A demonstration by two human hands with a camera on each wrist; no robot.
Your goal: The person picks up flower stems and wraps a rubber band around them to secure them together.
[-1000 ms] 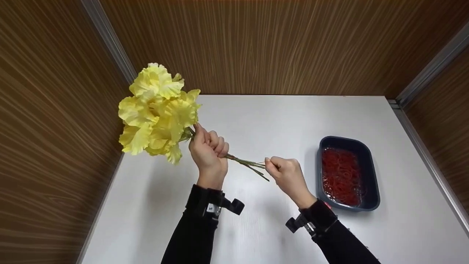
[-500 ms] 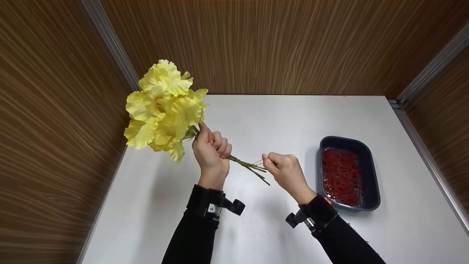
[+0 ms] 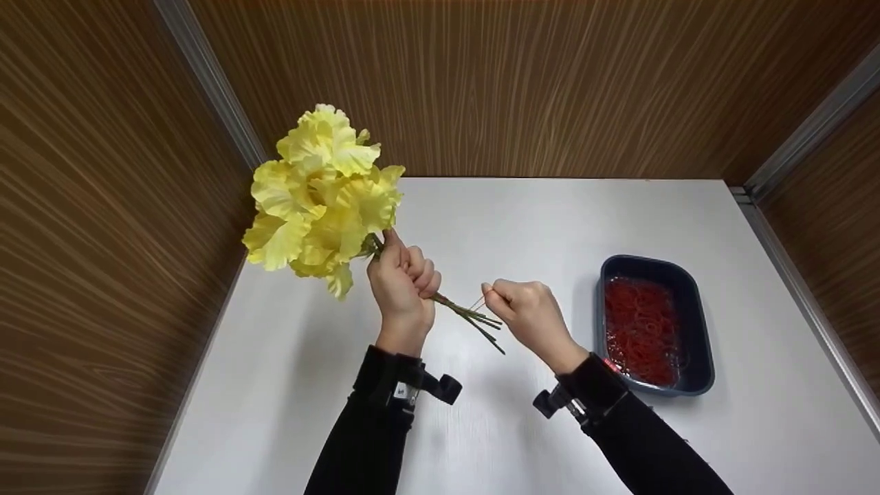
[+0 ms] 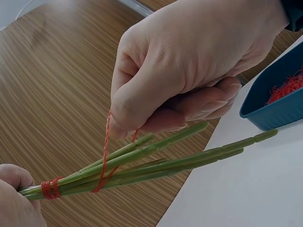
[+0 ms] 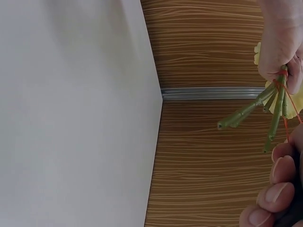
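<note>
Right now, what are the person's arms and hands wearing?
Both hands, the left hand and the right hand, are bare. Each arm has a long black sleeve to the wrist. Each wrist carries a black strap with a small black camera mount; the right one shows a spot of red.

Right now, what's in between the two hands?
Green stems and a stretched red rubber band, running from the right hand toward the left hand. The left wrist view shows it best.

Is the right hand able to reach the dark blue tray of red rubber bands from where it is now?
Probably yes: the dark blue tray of red rubber bands sits beside the right hand, nothing between. But that hand pinches a stretched red rubber band looped round the green stems.
</note>
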